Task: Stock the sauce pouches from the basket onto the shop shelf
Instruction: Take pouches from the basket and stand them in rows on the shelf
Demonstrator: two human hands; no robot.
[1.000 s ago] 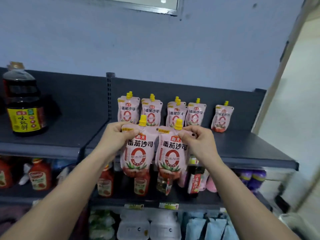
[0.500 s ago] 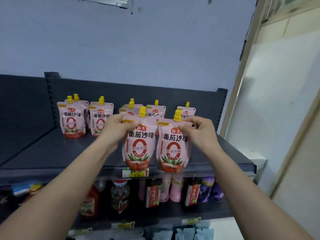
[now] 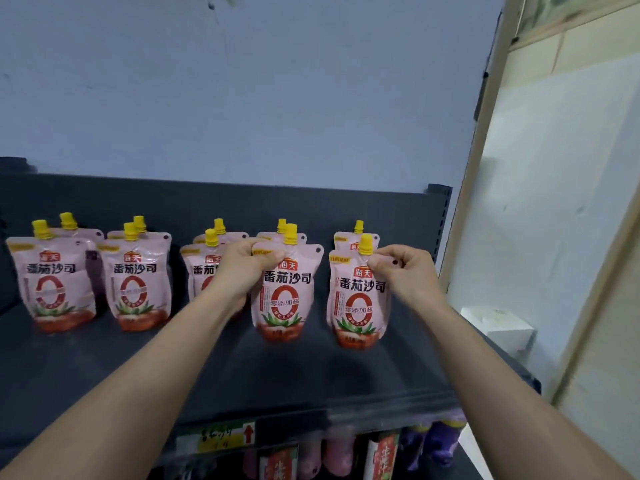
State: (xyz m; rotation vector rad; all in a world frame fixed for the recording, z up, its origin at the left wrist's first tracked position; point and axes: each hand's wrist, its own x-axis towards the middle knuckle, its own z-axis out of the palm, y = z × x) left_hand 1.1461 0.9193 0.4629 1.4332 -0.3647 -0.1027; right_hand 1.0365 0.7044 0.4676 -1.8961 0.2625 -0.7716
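My left hand (image 3: 247,268) pinches the top left corner of a pink sauce pouch (image 3: 283,296) with a yellow cap, held upright with its base at the dark shelf (image 3: 207,368). A second pink pouch (image 3: 358,299) stands to its right, its top right corner pinched by my right hand (image 3: 403,271). Both sit in front of pouches standing at the back. Several more pouches stand in pairs along the shelf to the left, such as one pouch (image 3: 52,282) at the far left and another (image 3: 140,282) beside it. No basket is in view.
The shelf ends at an upright post (image 3: 438,216) on the right, next to a pale door frame (image 3: 478,188). A white box (image 3: 498,329) lies beyond the shelf's right end. Bottles (image 3: 382,452) stand on the lower shelf, behind a yellow price tag (image 3: 221,439).
Both hands carried the two pouches up and forward from the shelf's front edge to the row over the shelf, and moved apart. The view swung right and closer.
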